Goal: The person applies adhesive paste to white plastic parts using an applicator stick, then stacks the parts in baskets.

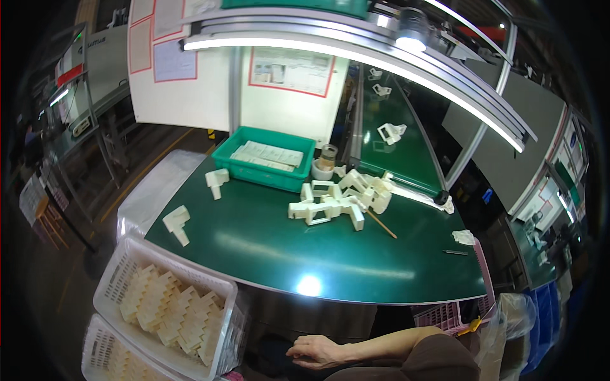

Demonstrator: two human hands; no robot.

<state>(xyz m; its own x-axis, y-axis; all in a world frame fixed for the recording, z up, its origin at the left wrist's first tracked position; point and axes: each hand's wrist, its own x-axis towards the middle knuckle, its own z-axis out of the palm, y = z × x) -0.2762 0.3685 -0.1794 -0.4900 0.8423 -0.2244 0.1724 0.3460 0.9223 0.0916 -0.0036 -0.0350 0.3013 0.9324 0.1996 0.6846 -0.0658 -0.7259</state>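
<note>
My right hand [315, 351] rests low over my lap, below the table's front edge. Its forearm comes in from the right. The fingers are loosely bent and a little apart, with nothing in them. My left hand does not show. On the green table [254, 254] lies a heap of cream plastic frame-shaped parts [327, 206], well beyond my hand. Two separate angled cream parts, one farther back [218, 182] and one nearer [178, 225], lie at the table's left. Left of my hand stands a white basket [229, 311] with stacked rows of cream parts [171, 305].
A green bin [229, 165] with pale flat pieces stands at the back, beside a small jar [327, 157]. A wooden stick [382, 225] touches the heap. A conveyor [394, 101] carrying several parts runs behind. A lamp bar [356, 54] hangs overhead. A pink crate [438, 316] sits right.
</note>
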